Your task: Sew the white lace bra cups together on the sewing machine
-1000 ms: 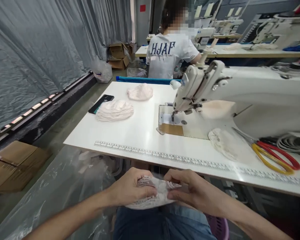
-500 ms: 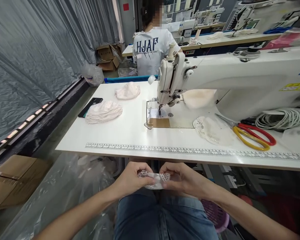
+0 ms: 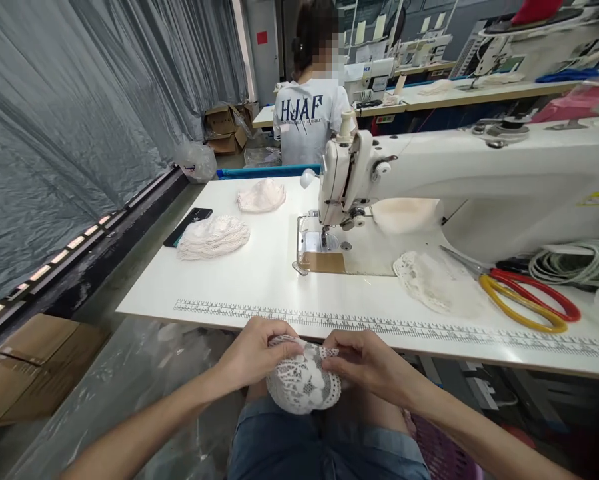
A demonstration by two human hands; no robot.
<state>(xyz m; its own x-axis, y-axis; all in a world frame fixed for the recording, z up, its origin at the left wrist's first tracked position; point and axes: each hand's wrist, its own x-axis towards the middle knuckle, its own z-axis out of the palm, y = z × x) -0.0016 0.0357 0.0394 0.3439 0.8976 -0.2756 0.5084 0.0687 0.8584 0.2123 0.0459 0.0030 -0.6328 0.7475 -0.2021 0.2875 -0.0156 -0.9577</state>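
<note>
We noted both forearms reaching in from the lower corners, the left (image 3: pixel 149 419) and the right (image 3: pixel 474 423) converging above the lap. The left hand (image 3: pixel 260 351) pinched the upper left edge of a white lace piece (image 3: pixel 304 388), thumb lying across its top; the right hand (image 3: pixel 364 360) gripped the upper right edge between thumb and curled fingers. The hands stood a little apart, joined only by the lace between them. We recorded the piece as hanging over the denim-clad lap (image 3: pixel 279 443), just in front of the worktop's near edge, its scalloped border facing down.

On the white worktop (image 3: pixel 249 283) we logged a printed ruler scale (image 3: pixel 289 315) along the near edge and a sewing machine (image 3: pixel 424 167) on the right. Left of the needle lay a stack of pale lace pieces (image 3: pixel 214 239), partly over a flat black item (image 3: pixel 197 216), with a pale pink piece (image 3: pixel 260 197) farther back. Right of the needle we saw a loose lace piece (image 3: pixel 419 281) and scissors (image 3: pixel 524 303) with red and yellow handles.

Beyond, we observed a co-worker (image 3: pixel 306 123), back turned, and a grey curtain (image 3: pixel 104 87) along the left.
</note>
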